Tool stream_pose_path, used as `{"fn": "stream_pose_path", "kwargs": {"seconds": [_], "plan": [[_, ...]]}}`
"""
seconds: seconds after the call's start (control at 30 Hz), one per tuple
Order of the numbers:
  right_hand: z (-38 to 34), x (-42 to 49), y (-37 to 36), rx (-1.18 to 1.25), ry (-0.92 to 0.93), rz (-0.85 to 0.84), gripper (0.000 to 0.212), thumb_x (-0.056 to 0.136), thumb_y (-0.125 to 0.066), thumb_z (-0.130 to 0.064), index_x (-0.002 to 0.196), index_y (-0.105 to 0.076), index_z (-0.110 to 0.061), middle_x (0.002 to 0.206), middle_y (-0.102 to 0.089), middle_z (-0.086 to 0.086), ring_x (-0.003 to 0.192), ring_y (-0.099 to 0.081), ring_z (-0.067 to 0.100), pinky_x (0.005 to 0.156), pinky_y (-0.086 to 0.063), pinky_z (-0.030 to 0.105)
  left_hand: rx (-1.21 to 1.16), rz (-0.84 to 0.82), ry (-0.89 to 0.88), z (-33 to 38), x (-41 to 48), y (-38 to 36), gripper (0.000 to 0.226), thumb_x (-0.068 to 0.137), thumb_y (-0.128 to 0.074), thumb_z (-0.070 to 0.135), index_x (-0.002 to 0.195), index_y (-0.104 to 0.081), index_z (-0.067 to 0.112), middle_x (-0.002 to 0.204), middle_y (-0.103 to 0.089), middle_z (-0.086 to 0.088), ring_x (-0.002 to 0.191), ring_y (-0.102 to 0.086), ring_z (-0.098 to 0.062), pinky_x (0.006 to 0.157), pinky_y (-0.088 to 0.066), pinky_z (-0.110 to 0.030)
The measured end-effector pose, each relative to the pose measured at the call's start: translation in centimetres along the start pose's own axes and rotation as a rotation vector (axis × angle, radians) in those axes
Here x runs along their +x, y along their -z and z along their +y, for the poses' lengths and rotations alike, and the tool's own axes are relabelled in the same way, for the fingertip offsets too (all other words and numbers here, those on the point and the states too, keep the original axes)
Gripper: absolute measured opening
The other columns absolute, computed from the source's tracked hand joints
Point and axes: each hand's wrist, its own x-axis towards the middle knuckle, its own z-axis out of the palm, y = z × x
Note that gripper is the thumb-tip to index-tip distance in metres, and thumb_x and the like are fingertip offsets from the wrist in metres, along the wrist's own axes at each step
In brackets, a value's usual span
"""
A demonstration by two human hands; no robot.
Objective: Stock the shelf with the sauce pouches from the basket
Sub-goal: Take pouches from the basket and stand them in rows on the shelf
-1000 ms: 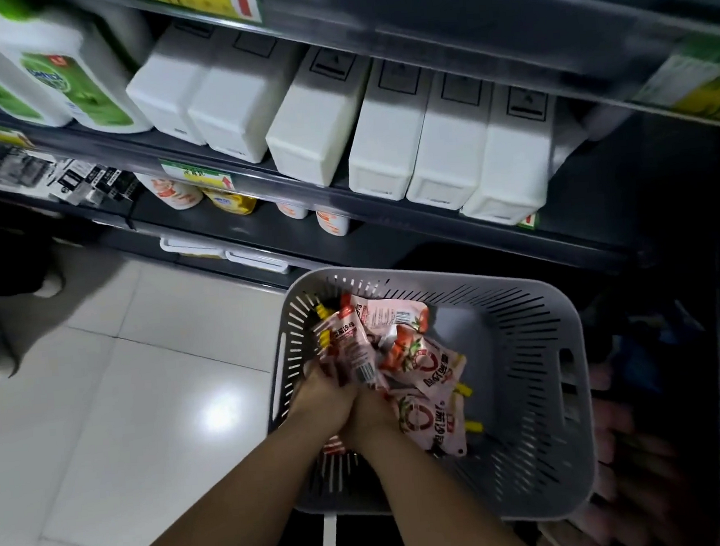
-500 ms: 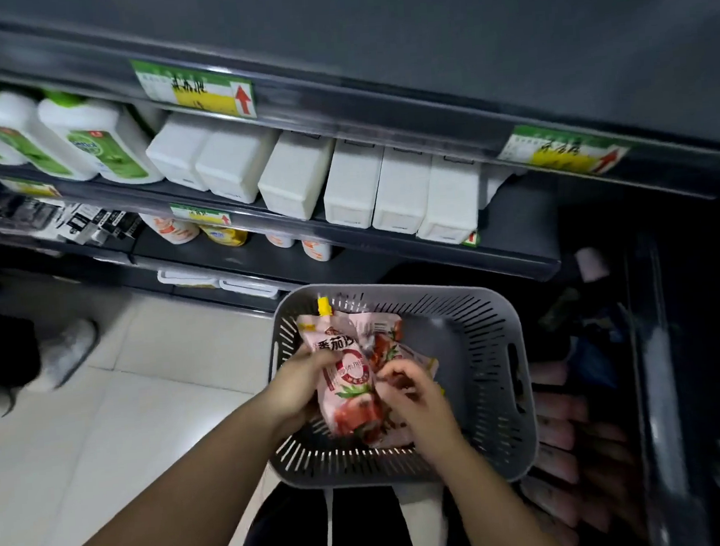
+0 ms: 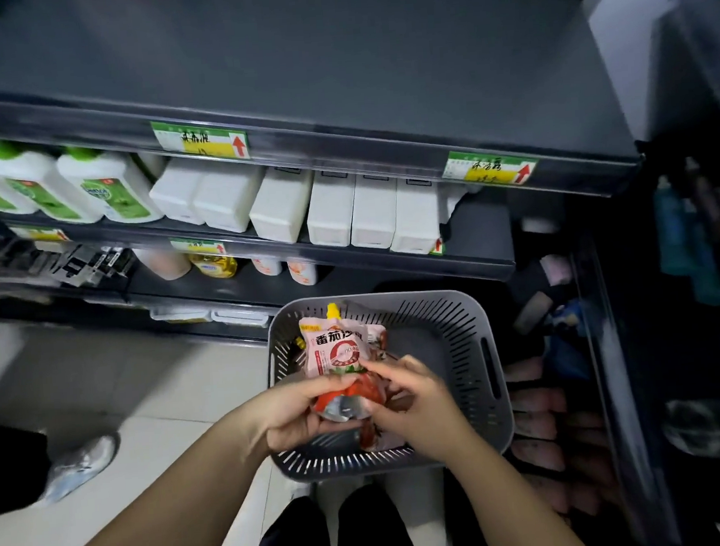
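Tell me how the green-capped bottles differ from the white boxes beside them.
The bottles have green caps and green labels; the boxes are plain white. The bottles are rounded, the boxes square-edged. The bottles stand left, the boxes to their right. Both are white-bodied and share one shelf.

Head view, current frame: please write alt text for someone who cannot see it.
The left hand and right hand hold a bunch of pink sauce pouches, yellow cap up, over a grey slotted basket. Behind it, dark store shelves carry white containers and green-labelled bottles, with yellow-green price tags on the edges.
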Motion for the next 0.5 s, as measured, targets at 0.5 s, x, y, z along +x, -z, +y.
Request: {"fn": "stream_pose_path", "kwargs": {"seconds": [0.5], "plan": [[0.4, 0.7, -2.4, 0.809, -0.476, -0.27, 0.085, 0.071, -0.085, -0.02, 0.144, -0.041, -0.016, 0.139, -0.058, 0.01, 0.122, -0.06, 0.032, 0.1, -0.05, 0.054, -0.039, 0.009, -0.275, -2.8, -1.4, 1.4, 0.067, 0.071, -0.073, -0.005, 0.134, -0.049, -0.002, 0.129, -0.059, -0.031, 0.119, -0.059, -0.044, 0.098, -0.052, -0.049]]}}
